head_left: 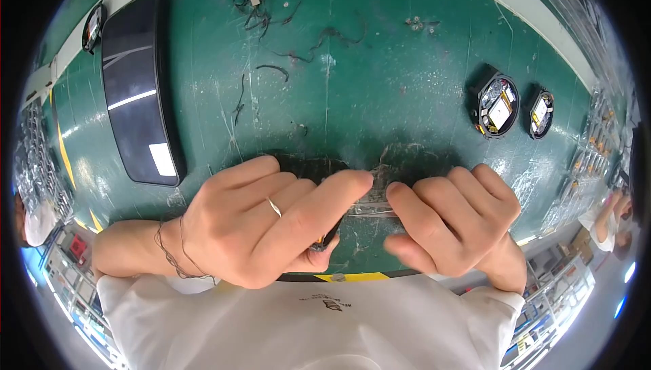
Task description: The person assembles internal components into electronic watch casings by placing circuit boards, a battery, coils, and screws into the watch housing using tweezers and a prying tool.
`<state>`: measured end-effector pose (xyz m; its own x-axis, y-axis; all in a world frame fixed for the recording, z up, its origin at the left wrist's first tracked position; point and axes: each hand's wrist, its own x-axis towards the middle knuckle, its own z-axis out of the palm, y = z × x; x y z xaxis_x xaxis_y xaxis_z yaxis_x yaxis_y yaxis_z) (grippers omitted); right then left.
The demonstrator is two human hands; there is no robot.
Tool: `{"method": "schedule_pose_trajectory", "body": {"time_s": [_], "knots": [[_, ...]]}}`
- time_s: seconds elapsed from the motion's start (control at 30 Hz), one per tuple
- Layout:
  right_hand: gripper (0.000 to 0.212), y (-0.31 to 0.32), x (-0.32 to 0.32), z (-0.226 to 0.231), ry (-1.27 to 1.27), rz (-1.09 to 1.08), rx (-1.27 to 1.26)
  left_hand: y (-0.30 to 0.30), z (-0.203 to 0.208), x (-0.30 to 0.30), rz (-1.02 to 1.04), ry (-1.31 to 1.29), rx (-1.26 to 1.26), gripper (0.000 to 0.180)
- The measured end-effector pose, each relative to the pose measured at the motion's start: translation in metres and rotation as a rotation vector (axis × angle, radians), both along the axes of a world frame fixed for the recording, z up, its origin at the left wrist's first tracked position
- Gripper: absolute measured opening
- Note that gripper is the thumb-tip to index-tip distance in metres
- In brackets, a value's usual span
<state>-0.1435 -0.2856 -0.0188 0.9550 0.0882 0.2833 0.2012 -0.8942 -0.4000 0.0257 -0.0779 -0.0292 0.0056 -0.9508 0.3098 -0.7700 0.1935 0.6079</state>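
Note:
My left hand (254, 224) is closed around a small dark casing (327, 238) with a bit of orange on it, mostly hidden by the fingers. Its index finger reaches toward the right hand. A short gap away, my right hand (454, 224) has its fingers curled in, with the thumb lower than the index finger. Between the hands run thin, pale, shiny strips (373, 210), and their right end goes in behind the right fingers. Whether these are tool prongs or loose strips cannot be made out.
Two open round casings (498, 107) (541, 114) with circuit parts stand at right on the green mat (393, 119). A long dark glossy panel (139, 92) lies left, with another round casing (93, 27) beyond it. Black wire scraps (261, 4) lie at the back.

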Motion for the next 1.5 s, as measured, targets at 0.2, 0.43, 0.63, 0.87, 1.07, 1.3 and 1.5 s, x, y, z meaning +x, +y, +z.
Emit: {"method": "schedule_pose_trajectory", "body": {"time_s": [0.2, 0.43, 0.63, 0.87, 1.07, 1.3, 1.5], "knots": [[0.037, -0.003, 0.002, -0.014, -0.213, 0.016, -0.170, 0.002, -0.002, 0.001, 0.034, 0.031, 0.002, 0.045], [0.049, -0.003, 0.000, -0.010, -0.214, 0.020, -0.188, 0.003, -0.005, 0.002, 0.070, 0.030, -0.018, 0.044], [0.049, -0.003, -0.001, -0.007, -0.219, 0.016, -0.239, 0.001, -0.006, 0.004, 0.054, 0.020, -0.027, 0.046], [0.042, -0.001, -0.002, -0.003, -0.231, 0.055, -0.314, 0.003, -0.005, 0.003, 0.047, 0.013, -0.033, 0.046], [0.029, 0.003, -0.006, -0.004, -0.243, 0.015, -0.334, 0.003, -0.008, 0.002, 0.041, -0.006, -0.061, 0.046], [0.023, 0.006, -0.005, -0.003, -0.234, -0.023, -0.309, 0.003, -0.009, 0.002, 0.039, -0.011, -0.060, 0.045], [0.026, 0.007, -0.007, 0.001, -0.215, -0.023, -0.317, 0.003, -0.009, 0.002, 0.042, -0.019, -0.071, 0.045]]}}
